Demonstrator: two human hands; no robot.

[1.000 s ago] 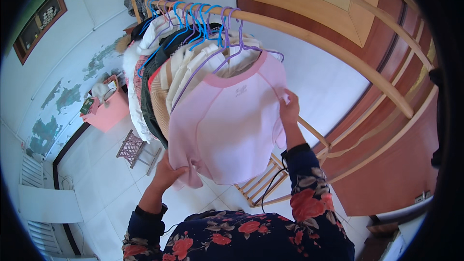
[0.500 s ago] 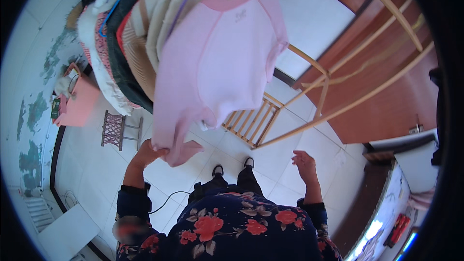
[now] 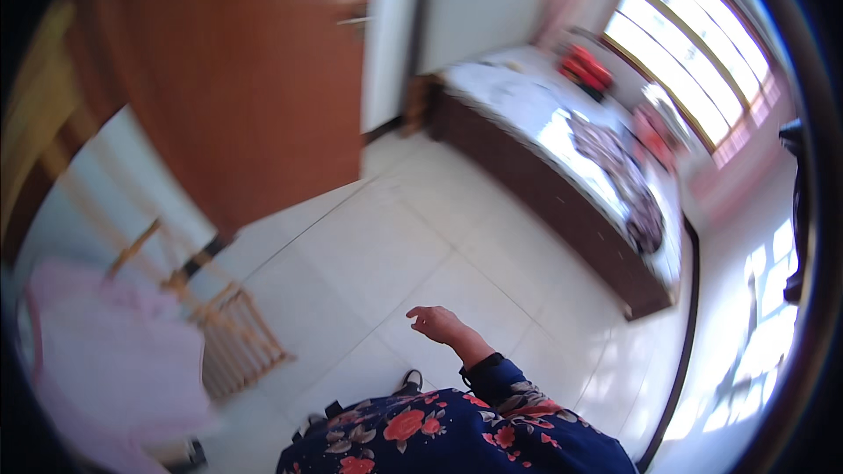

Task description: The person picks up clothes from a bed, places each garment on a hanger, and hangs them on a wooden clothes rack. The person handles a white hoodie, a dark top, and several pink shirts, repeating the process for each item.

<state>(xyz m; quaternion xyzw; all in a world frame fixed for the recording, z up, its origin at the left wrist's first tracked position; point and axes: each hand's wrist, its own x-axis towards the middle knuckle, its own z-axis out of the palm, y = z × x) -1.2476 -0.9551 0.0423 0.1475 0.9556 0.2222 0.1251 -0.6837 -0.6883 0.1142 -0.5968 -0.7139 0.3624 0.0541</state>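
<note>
My right hand (image 3: 436, 325) is held out in front of my body over the tiled floor. Its fingers are loosely bent and apart, with nothing in them. The pink long-sleeved top (image 3: 114, 351) hangs at the lower left, blurred by motion. Beside it stands the light wooden rack (image 3: 237, 342), its slatted lower part near the floor. My left hand is out of the picture.
A reddish-brown door (image 3: 246, 79) stands open at the upper left. Along the far right is a bed with a dark wooden side (image 3: 527, 197), a crumpled patterned cloth (image 3: 615, 171) and a red bundle (image 3: 586, 70) on it. Behind it is a bright window (image 3: 694, 35).
The view has swung to the right, bringing in the bed and window. The pink top and rack have shifted to the left edge. My left hand, earlier at the top's sleeve, has left the view.
</note>
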